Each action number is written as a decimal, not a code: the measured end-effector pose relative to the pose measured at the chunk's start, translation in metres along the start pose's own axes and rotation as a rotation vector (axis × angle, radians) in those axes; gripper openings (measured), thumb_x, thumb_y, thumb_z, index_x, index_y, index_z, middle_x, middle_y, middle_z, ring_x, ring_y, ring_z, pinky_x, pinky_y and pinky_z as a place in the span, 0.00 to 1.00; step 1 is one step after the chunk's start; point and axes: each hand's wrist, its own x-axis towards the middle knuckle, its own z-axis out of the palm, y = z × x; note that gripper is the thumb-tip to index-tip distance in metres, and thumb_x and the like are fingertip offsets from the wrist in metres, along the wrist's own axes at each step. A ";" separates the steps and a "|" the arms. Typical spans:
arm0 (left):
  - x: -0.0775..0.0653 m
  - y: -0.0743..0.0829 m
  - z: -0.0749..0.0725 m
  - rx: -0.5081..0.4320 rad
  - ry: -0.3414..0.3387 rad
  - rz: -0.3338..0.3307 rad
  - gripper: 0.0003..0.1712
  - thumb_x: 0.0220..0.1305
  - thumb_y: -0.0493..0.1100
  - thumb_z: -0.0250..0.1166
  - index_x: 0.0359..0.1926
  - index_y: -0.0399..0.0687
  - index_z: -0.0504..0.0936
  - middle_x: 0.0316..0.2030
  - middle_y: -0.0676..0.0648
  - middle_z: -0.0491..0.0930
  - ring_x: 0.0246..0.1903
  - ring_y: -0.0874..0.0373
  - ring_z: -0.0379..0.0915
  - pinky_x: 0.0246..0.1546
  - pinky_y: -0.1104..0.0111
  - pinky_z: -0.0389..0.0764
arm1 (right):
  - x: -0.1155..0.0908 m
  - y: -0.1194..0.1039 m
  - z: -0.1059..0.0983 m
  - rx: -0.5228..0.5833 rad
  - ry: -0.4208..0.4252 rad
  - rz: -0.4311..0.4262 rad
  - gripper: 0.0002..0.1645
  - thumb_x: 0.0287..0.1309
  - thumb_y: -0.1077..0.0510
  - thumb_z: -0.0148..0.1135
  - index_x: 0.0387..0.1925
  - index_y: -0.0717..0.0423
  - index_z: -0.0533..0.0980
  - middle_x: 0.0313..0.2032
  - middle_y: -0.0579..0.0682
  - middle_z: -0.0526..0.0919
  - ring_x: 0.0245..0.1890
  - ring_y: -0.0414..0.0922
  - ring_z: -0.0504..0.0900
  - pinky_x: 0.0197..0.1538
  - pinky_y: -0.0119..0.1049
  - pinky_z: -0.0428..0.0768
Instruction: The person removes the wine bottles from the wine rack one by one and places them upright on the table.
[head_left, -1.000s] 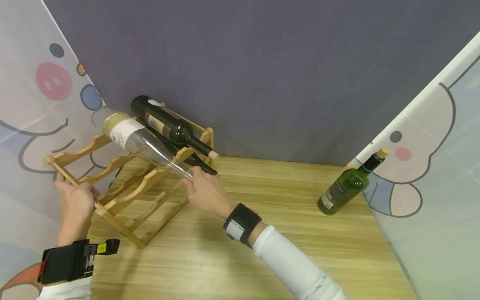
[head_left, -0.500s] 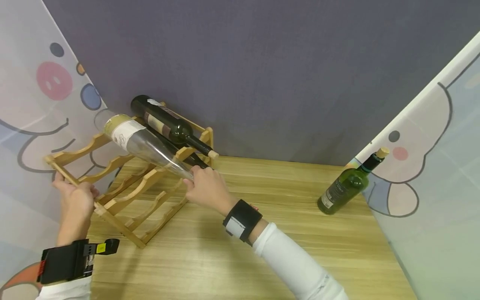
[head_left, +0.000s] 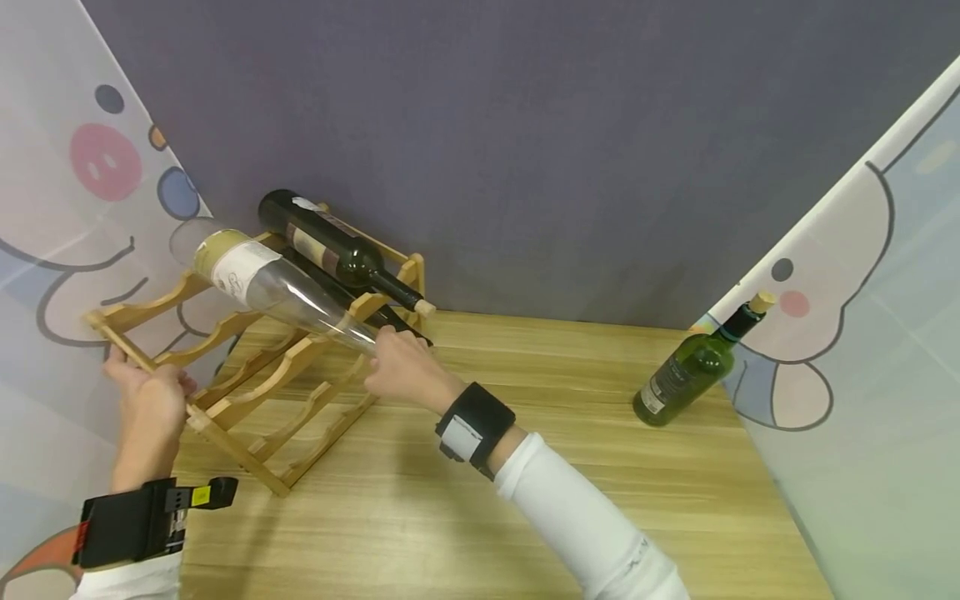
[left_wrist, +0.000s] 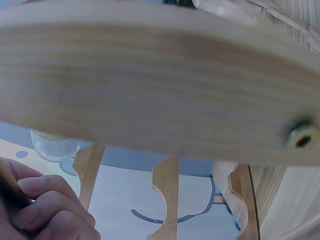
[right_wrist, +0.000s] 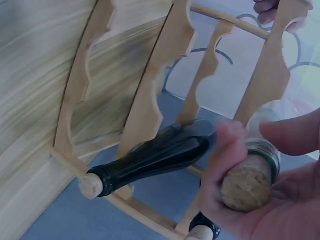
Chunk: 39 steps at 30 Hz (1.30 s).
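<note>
Head view: the clear bottle (head_left: 285, 287) is held by the neck in the right hand (head_left: 408, 371), fingers curled, its long axis slanting back and leftward from that grip over the wooden rack (head_left: 238, 451). The rack's left side is gripped by the left hand (head_left: 152, 402); whether bottle and rack touch cannot be judged.

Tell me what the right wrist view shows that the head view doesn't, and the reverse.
Only the right wrist view: the cork end of the clear bottle, and the pale cork of the lower dark bottle.
Only the head view: the upright green bottle at the right, and the clear bottle's label.
Both: the wooden rack, upper dark bottle, left hand, and right hand holding the clear bottle's neck.
</note>
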 end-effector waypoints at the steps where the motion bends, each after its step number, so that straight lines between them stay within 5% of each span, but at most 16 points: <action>1: 0.000 0.000 0.000 0.002 0.006 -0.001 0.46 0.69 0.35 0.39 0.75 0.63 0.22 0.43 0.51 0.58 0.30 0.65 0.62 0.31 0.78 0.68 | 0.001 0.000 0.001 -0.012 -0.006 -0.001 0.13 0.58 0.63 0.58 0.43 0.60 0.67 0.18 0.43 0.64 0.10 0.35 0.59 0.13 0.25 0.57; 8: -0.001 0.001 0.000 0.014 0.005 0.002 0.46 0.68 0.35 0.38 0.75 0.62 0.21 0.43 0.51 0.58 0.30 0.65 0.62 0.31 0.78 0.68 | 0.003 0.002 0.010 -0.134 0.059 0.004 0.19 0.69 0.52 0.52 0.51 0.62 0.69 0.19 0.43 0.68 0.11 0.36 0.64 0.14 0.27 0.61; 11: -0.001 0.001 0.001 0.030 -0.003 0.001 0.46 0.68 0.35 0.38 0.75 0.63 0.20 0.41 0.50 0.58 0.29 0.65 0.62 0.30 0.78 0.68 | 0.003 0.002 0.015 -0.206 0.125 -0.013 0.22 0.73 0.44 0.47 0.46 0.61 0.72 0.19 0.44 0.69 0.13 0.38 0.69 0.17 0.28 0.66; 14: -0.002 0.001 0.003 0.038 0.001 -0.002 0.47 0.68 0.34 0.38 0.75 0.63 0.21 0.56 0.36 0.58 0.29 0.63 0.61 0.29 0.76 0.67 | 0.004 0.007 0.020 -0.264 0.198 -0.041 0.25 0.73 0.41 0.44 0.38 0.59 0.72 0.19 0.44 0.68 0.14 0.38 0.71 0.18 0.29 0.67; 16: -0.001 0.001 0.004 0.038 0.006 -0.005 0.47 0.67 0.34 0.38 0.75 0.64 0.21 0.66 0.28 0.47 0.30 0.62 0.60 0.30 0.76 0.67 | 0.003 0.012 0.023 -0.268 0.236 -0.065 0.25 0.73 0.40 0.44 0.33 0.58 0.71 0.17 0.43 0.66 0.12 0.38 0.69 0.17 0.27 0.65; 19: -0.001 0.000 0.004 0.051 0.011 -0.004 0.48 0.66 0.33 0.39 0.75 0.63 0.21 0.70 0.28 0.38 0.30 0.61 0.59 0.31 0.76 0.67 | 0.002 0.021 0.025 -0.257 0.276 -0.088 0.26 0.73 0.40 0.45 0.30 0.58 0.70 0.16 0.43 0.64 0.11 0.37 0.68 0.15 0.26 0.63; 22: 0.000 0.000 0.002 0.029 0.003 0.007 0.47 0.67 0.34 0.39 0.75 0.62 0.20 0.55 0.34 0.60 0.27 0.61 0.60 0.27 0.75 0.66 | -0.001 0.026 0.024 -0.226 0.277 -0.086 0.26 0.72 0.39 0.47 0.30 0.57 0.70 0.17 0.44 0.67 0.12 0.38 0.70 0.15 0.26 0.64; 26: -0.001 0.000 -0.002 -0.026 -0.023 0.017 0.46 0.69 0.35 0.38 0.75 0.63 0.20 0.36 0.50 0.62 0.21 0.63 0.61 0.21 0.72 0.63 | -0.004 0.031 0.023 -0.235 0.284 -0.089 0.28 0.71 0.38 0.48 0.30 0.58 0.72 0.16 0.45 0.68 0.12 0.38 0.70 0.15 0.27 0.65; 29: -0.001 0.000 -0.001 0.002 -0.018 0.006 0.47 0.68 0.34 0.39 0.75 0.63 0.19 0.49 0.39 0.66 0.25 0.61 0.61 0.23 0.72 0.65 | -0.006 0.034 0.023 -0.255 0.291 -0.097 0.30 0.71 0.36 0.47 0.32 0.60 0.75 0.15 0.44 0.67 0.11 0.38 0.69 0.14 0.26 0.64; 31: -0.001 0.000 0.000 0.032 -0.005 -0.007 0.49 0.66 0.33 0.40 0.75 0.63 0.19 0.66 0.28 0.53 0.39 0.54 0.66 0.28 0.73 0.65 | -0.008 0.036 0.022 -0.268 0.292 -0.096 0.32 0.71 0.35 0.46 0.33 0.61 0.75 0.15 0.43 0.66 0.10 0.37 0.67 0.14 0.26 0.62; 34: -0.001 0.000 0.002 0.046 0.008 -0.013 0.51 0.64 0.31 0.41 0.75 0.63 0.19 0.75 0.35 0.21 0.53 0.46 0.57 0.35 0.75 0.65 | -0.009 0.039 0.022 -0.270 0.289 -0.091 0.33 0.70 0.35 0.46 0.34 0.61 0.76 0.14 0.43 0.65 0.10 0.37 0.66 0.13 0.26 0.62; 37: 0.000 0.000 0.001 0.006 0.004 -0.007 0.49 0.66 0.32 0.40 0.75 0.63 0.20 0.67 0.30 0.48 0.45 0.52 0.64 0.34 0.76 0.66 | -0.010 0.040 0.020 -0.269 0.280 -0.090 0.34 0.71 0.35 0.45 0.37 0.63 0.76 0.14 0.43 0.66 0.10 0.38 0.67 0.14 0.26 0.63; 39: 0.000 0.001 0.000 -0.016 -0.004 -0.001 0.47 0.67 0.33 0.39 0.75 0.63 0.21 0.51 0.41 0.61 0.32 0.60 0.62 0.30 0.76 0.67 | -0.011 0.041 0.019 -0.268 0.274 -0.092 0.34 0.71 0.35 0.45 0.38 0.64 0.77 0.15 0.44 0.67 0.11 0.38 0.68 0.14 0.26 0.63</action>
